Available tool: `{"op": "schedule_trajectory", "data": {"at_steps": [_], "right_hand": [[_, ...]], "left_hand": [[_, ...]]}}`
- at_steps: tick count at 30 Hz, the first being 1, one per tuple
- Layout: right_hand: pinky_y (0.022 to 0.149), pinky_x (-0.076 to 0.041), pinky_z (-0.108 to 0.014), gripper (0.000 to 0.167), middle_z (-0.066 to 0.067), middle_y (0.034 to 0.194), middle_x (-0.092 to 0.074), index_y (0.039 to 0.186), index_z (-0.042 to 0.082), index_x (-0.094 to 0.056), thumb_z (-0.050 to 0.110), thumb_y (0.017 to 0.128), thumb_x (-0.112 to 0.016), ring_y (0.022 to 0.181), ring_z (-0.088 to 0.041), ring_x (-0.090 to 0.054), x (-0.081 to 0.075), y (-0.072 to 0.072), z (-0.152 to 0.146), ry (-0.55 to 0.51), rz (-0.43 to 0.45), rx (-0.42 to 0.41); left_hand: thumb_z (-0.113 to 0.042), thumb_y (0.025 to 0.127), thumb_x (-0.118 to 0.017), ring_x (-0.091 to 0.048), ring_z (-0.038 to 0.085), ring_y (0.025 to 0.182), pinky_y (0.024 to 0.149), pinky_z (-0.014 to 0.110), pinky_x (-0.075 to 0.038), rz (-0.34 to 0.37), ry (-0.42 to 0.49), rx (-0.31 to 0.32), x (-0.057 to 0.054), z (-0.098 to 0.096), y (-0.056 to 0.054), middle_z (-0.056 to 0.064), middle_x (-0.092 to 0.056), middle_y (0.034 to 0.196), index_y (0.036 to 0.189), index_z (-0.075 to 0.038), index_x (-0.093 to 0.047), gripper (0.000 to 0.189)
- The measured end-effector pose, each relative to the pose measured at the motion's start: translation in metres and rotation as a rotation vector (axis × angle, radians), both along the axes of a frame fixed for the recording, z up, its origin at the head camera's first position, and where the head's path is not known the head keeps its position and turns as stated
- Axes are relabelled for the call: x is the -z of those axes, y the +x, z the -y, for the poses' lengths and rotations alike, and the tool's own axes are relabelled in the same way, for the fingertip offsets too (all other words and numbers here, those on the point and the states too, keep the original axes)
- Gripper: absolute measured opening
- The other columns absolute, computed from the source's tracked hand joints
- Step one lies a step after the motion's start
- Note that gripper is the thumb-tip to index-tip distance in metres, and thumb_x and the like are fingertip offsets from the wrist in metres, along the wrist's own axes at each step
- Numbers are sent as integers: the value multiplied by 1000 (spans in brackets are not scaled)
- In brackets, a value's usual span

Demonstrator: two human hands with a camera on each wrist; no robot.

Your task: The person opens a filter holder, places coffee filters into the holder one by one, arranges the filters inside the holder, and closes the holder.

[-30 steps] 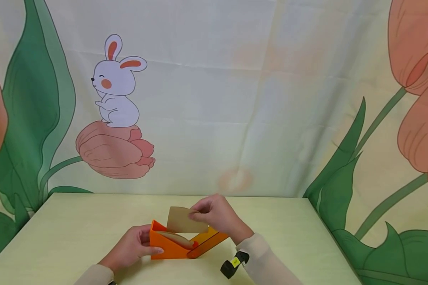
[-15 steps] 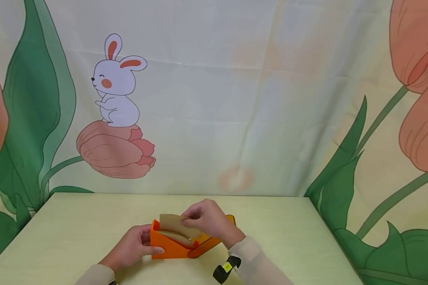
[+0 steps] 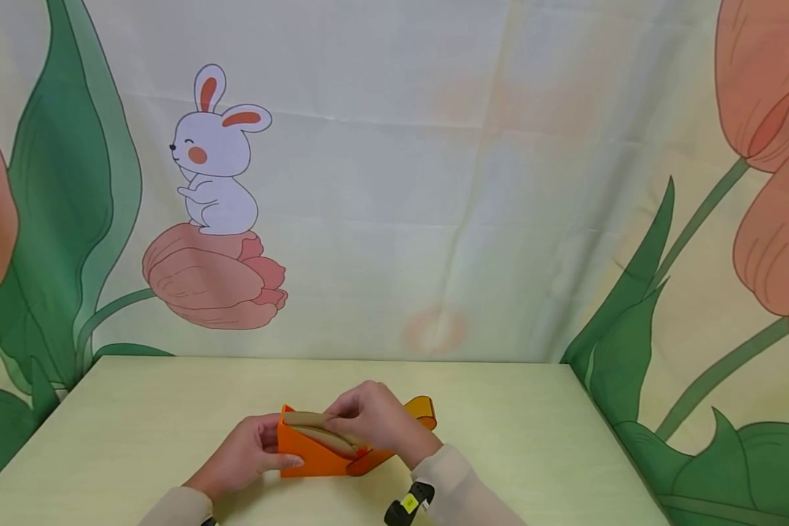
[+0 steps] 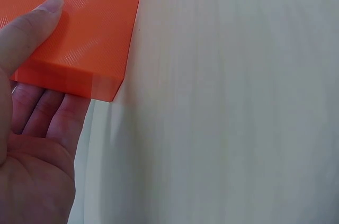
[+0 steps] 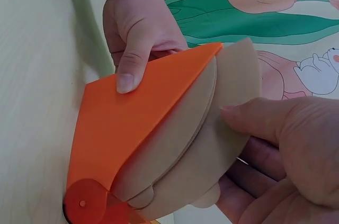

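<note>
An orange wedge-shaped coffee filter holder (image 3: 309, 456) stands on the table, its hinged lid (image 3: 422, 410) swung open to the right. My left hand (image 3: 239, 453) grips its left end, thumb on the near face and fingers behind. Between thumb and fingers, my right hand (image 3: 371, 418) pinches a brown paper coffee filter (image 5: 239, 70) by its curved edge. That filter sits partly down in the holder's opening, behind other brown filters (image 5: 172, 136) whose rounded edges show over the orange wall. In the right wrist view, a small tab sticks out at the lower corner of each.
The pale wooden table (image 3: 500, 431) stretches around the holder. Behind it hangs a cloth backdrop (image 3: 381, 183) printed with a rabbit and tulips. A black camera (image 3: 408, 504) is strapped at my right wrist.
My right hand has moved down and left, lowering the held filter from above the holder to inside its opening. The left hand and the holder have barely moved.
</note>
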State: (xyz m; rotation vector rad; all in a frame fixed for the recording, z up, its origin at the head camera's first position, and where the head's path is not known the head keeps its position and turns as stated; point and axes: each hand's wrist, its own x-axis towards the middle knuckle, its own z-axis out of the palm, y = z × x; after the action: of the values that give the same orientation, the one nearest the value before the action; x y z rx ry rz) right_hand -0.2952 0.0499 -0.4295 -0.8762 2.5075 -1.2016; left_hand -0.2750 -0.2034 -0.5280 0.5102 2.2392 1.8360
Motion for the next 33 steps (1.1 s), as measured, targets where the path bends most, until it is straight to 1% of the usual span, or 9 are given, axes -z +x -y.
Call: {"op": "schedule_trajectory", "data": {"at_steps": [3,7,10,15,18,21,26,29,33], "right_hand": [[61,-52,-19,10,1,87,-78,99,11,-83,16,94,-75,68,-4,-58,1,0,1,42,12,-14],[56,-46,-19,12,0,86,-78,101,11,-83,16,96,-73,64,-5,-54,4,0,2,98,12,-34],[60,-47,-18,13,1,88,-77,102,11,-82,16,97,-71,66,-5,-54,4,1,1,133,10,-50],[68,-53,-16,14,3,88,-76,105,11,-82,15,96,-72,71,-4,-60,4,4,3,172,14,-96],[67,-55,-15,13,4,84,-76,104,8,-81,12,93,-76,68,-3,-62,8,5,6,166,9,-106],[65,-55,-15,12,6,81,-74,102,7,-81,11,92,-77,66,-3,-60,13,6,8,163,1,-91],[60,-52,-17,9,7,77,-71,99,7,-81,12,94,-75,63,-4,-55,19,5,10,182,-38,-85],[59,-51,-16,9,8,77,-71,100,9,-81,12,94,-75,62,-3,-55,19,5,9,193,-68,-90],[64,-54,-14,11,7,81,-76,102,10,-82,12,93,-76,66,0,-62,12,6,6,188,-79,-81]], "left_hand": [[-17,84,-86,-74,22,106,89,28,-62,-1,4,4,1,0,0,20,-72,124,135,6,-60,62],[-19,84,-85,-74,23,107,89,28,-61,17,-8,-3,2,1,-1,17,-73,124,134,3,-61,60],[-20,83,-86,-74,24,108,89,29,-61,29,-17,-8,2,0,-1,15,-73,124,133,0,-63,59],[-22,82,-87,-74,25,106,89,29,-62,20,-25,-12,2,1,-1,14,-74,123,131,-1,-64,58],[-22,82,-87,-74,25,106,89,29,-62,24,-26,-18,2,0,-1,14,-74,123,131,-1,-64,58],[-22,82,-87,-74,25,107,89,30,-62,36,-23,-24,2,0,-1,13,-74,124,132,-2,-64,58],[-21,82,-87,-74,25,108,90,29,-61,32,-27,-25,2,0,-1,14,-74,124,132,-2,-64,58],[-22,82,-87,-74,25,108,90,29,-61,27,-27,-24,3,0,-1,14,-74,123,132,-1,-64,58],[-22,82,-87,-74,25,107,90,29,-61,25,-25,-26,3,1,-1,14,-74,123,131,-1,-64,58]]}}
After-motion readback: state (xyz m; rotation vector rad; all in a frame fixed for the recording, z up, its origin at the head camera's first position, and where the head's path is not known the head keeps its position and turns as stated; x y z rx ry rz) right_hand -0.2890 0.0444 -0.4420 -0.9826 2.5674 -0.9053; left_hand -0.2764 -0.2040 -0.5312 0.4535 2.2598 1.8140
